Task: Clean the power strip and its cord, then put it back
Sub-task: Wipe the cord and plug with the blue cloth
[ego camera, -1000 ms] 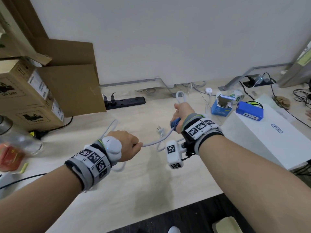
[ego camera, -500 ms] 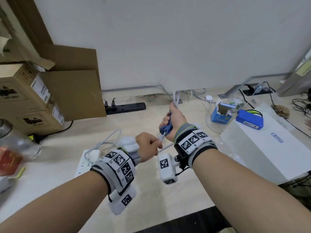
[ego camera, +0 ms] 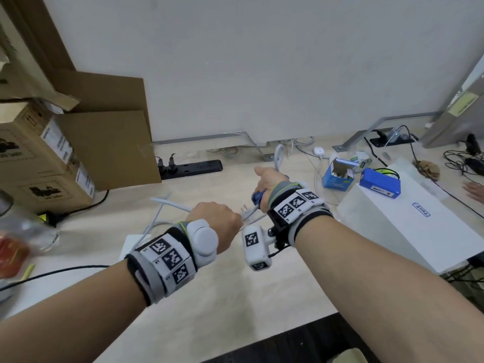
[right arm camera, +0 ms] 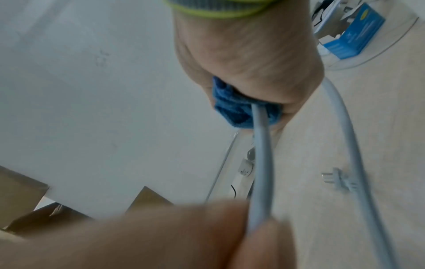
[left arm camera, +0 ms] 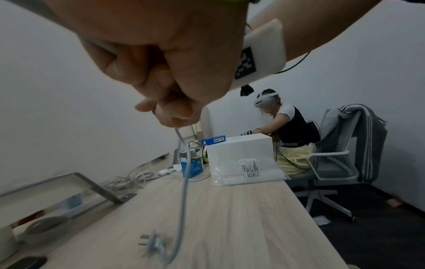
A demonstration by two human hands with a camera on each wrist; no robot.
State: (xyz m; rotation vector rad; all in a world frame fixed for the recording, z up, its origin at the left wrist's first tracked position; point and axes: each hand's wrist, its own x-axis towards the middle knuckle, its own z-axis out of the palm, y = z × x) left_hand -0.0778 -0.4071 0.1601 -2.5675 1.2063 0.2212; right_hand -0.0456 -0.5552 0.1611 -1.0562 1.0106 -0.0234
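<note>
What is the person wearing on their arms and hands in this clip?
Both forearms are bare, with no sleeves or gloves. The left hand and the right hand each have a grey and black wrist strap with a lime-green edge, carrying white blocks printed with black square markers. A white camera unit hangs at each wrist, the right one cabled.
</note>
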